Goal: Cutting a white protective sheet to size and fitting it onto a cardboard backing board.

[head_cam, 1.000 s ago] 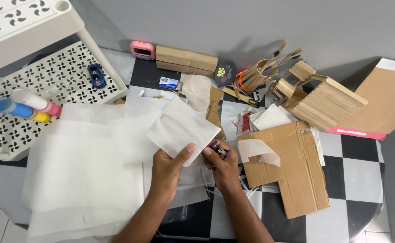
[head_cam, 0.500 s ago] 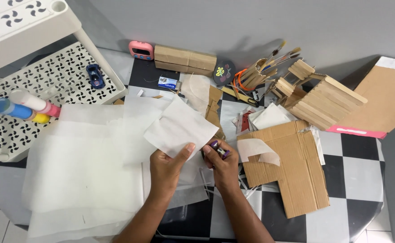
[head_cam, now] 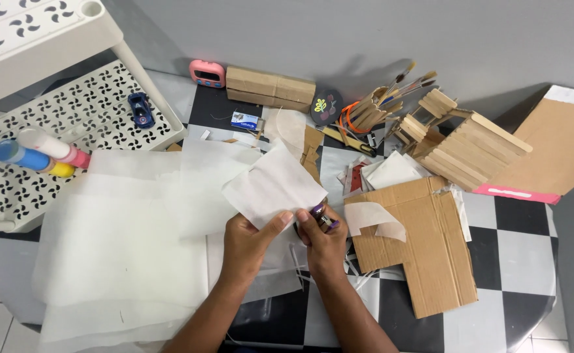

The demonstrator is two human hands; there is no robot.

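White sheets (head_cam: 117,248): thin paper, spread over the checkered counter (head_cam: 516,255).
Paper piece (head_cam: 274,186): lifted above the counter, left hand (head_cam: 247,245) grip pinching its lower edge.
Right hand (head_cam: 323,242): fingers closed on a small purple tool (head_cam: 323,217) beside this edge.
Risk: the paper seems thin; a pull may tear it.

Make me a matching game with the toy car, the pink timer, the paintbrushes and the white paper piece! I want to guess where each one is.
Things:
1. blue toy car
2. pink timer
3. paintbrushes
4. white paper piece

Places:
A. pinched in the left hand
B. on the white rack shelf
C. standing in a stick-built holder
D. by the wall, next to a cardboard block

Pairs: 1-B, 2-D, 3-C, 4-A
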